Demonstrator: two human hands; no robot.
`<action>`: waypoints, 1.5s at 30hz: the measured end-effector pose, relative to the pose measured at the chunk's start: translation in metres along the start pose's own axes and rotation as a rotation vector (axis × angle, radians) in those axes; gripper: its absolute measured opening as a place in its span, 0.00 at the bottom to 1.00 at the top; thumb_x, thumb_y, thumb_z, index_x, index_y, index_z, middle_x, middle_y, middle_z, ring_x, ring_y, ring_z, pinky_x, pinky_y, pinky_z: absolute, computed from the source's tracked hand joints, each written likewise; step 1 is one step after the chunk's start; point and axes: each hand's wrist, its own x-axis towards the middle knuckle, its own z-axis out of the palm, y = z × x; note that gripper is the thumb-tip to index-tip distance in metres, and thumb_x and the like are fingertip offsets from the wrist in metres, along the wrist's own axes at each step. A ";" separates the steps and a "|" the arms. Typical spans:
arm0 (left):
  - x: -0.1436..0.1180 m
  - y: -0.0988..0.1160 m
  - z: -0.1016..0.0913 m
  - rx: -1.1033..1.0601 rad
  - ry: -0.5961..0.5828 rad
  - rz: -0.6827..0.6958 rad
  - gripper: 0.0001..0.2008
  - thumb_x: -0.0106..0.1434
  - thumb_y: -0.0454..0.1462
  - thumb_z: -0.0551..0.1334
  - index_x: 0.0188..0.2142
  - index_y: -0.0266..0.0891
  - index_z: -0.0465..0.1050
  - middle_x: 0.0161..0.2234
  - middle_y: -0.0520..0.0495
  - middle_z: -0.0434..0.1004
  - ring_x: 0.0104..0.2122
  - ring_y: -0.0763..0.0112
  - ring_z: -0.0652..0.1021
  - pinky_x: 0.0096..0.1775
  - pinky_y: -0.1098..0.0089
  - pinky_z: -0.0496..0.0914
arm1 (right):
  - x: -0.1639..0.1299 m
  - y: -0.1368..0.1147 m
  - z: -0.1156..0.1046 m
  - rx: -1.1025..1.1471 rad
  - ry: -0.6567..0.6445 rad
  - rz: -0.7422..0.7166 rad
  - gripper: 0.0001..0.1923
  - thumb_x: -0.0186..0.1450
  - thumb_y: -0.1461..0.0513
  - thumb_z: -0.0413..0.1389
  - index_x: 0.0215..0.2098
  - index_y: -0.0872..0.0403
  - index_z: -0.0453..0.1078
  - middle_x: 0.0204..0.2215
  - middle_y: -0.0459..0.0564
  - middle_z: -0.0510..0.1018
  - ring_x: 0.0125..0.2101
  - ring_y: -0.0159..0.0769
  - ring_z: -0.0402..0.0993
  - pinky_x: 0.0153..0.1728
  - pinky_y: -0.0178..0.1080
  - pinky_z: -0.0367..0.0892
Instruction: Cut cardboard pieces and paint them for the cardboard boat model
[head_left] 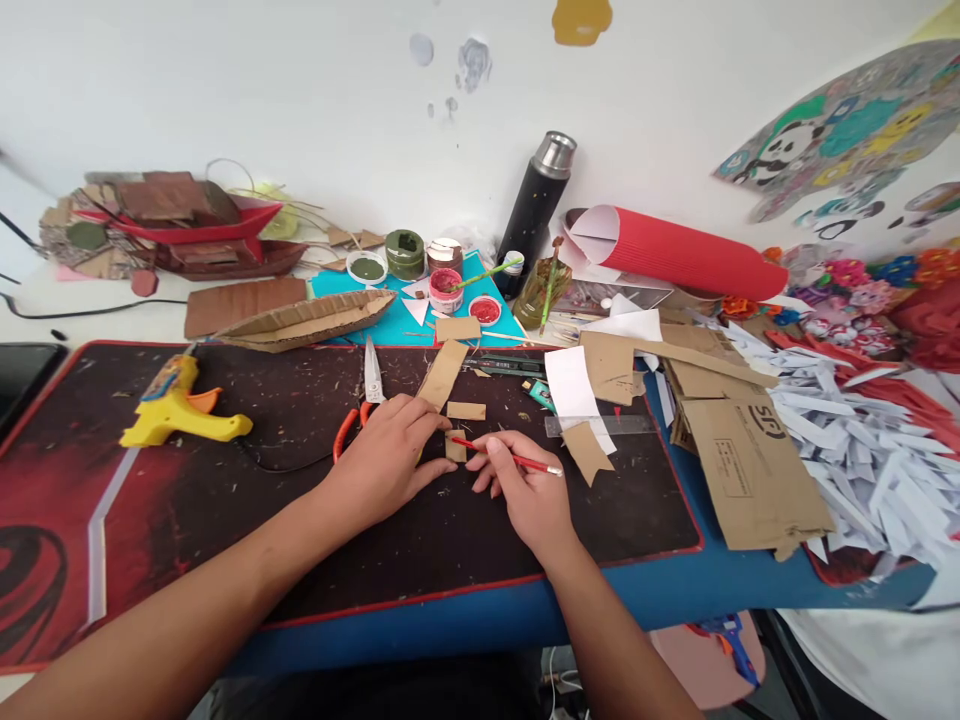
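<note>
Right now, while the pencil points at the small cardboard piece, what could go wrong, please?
The small cardboard piece might shift while the right hand works the red pencil, perhaps spoiling a mark. The scissors lie close beside the left hand, which could bump them.

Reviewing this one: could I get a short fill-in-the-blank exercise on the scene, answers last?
The right hand holds a red ____.
The left hand is beside the orange-handled ____.
The glue gun is mostly ____.
The rolled sheet beside the black flask is ____ on its outside.
Missing words: pencil; scissors; yellow; red.
</note>
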 end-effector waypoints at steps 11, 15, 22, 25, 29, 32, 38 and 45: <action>0.000 0.000 -0.002 0.004 -0.008 -0.007 0.16 0.70 0.44 0.72 0.52 0.39 0.79 0.51 0.39 0.83 0.50 0.49 0.78 0.53 0.49 0.76 | 0.001 0.001 0.000 0.038 0.026 0.003 0.21 0.78 0.46 0.58 0.44 0.52 0.83 0.32 0.51 0.87 0.24 0.34 0.83 0.23 0.33 0.72; 0.000 -0.001 -0.001 -0.004 -0.010 -0.005 0.16 0.71 0.45 0.71 0.53 0.40 0.79 0.51 0.39 0.82 0.50 0.49 0.79 0.54 0.49 0.76 | 0.000 0.002 0.000 0.049 0.041 0.011 0.21 0.78 0.45 0.59 0.44 0.52 0.83 0.31 0.51 0.87 0.24 0.34 0.83 0.23 0.34 0.73; -0.001 -0.002 -0.001 -0.001 0.002 -0.008 0.16 0.70 0.45 0.72 0.52 0.41 0.78 0.51 0.40 0.82 0.50 0.49 0.79 0.53 0.51 0.75 | -0.001 0.001 0.000 0.058 0.086 0.020 0.22 0.77 0.44 0.59 0.43 0.52 0.82 0.30 0.51 0.87 0.23 0.35 0.83 0.22 0.34 0.74; 0.000 -0.001 -0.002 -0.008 -0.008 -0.012 0.16 0.70 0.46 0.72 0.52 0.41 0.79 0.51 0.40 0.82 0.50 0.49 0.79 0.54 0.50 0.75 | -0.001 -0.001 0.000 0.061 0.078 0.012 0.22 0.77 0.44 0.59 0.43 0.52 0.82 0.30 0.51 0.87 0.23 0.35 0.83 0.22 0.34 0.73; 0.000 -0.001 -0.002 -0.017 -0.011 -0.014 0.16 0.70 0.46 0.72 0.52 0.41 0.79 0.50 0.40 0.82 0.50 0.49 0.78 0.53 0.50 0.75 | -0.001 -0.003 -0.001 0.025 0.031 -0.019 0.21 0.78 0.45 0.59 0.43 0.52 0.83 0.31 0.51 0.87 0.24 0.35 0.83 0.22 0.34 0.73; 0.000 -0.001 -0.001 -0.005 -0.006 -0.012 0.16 0.71 0.45 0.72 0.52 0.40 0.78 0.50 0.40 0.82 0.50 0.49 0.78 0.53 0.51 0.75 | -0.001 -0.002 -0.001 0.011 0.023 -0.020 0.20 0.78 0.46 0.58 0.44 0.52 0.83 0.32 0.51 0.87 0.24 0.35 0.83 0.23 0.34 0.72; 0.000 0.000 -0.002 0.001 -0.010 -0.006 0.16 0.71 0.46 0.71 0.53 0.40 0.78 0.51 0.40 0.82 0.50 0.49 0.78 0.53 0.50 0.75 | 0.000 -0.001 0.000 0.016 0.045 0.001 0.21 0.78 0.45 0.58 0.44 0.52 0.83 0.31 0.51 0.87 0.24 0.35 0.83 0.23 0.34 0.74; 0.000 -0.001 0.000 0.011 0.003 -0.013 0.15 0.71 0.48 0.71 0.50 0.42 0.77 0.49 0.40 0.82 0.49 0.49 0.78 0.53 0.50 0.75 | 0.000 0.001 0.000 0.058 0.092 0.021 0.23 0.76 0.43 0.60 0.42 0.52 0.82 0.29 0.50 0.86 0.23 0.36 0.82 0.21 0.34 0.74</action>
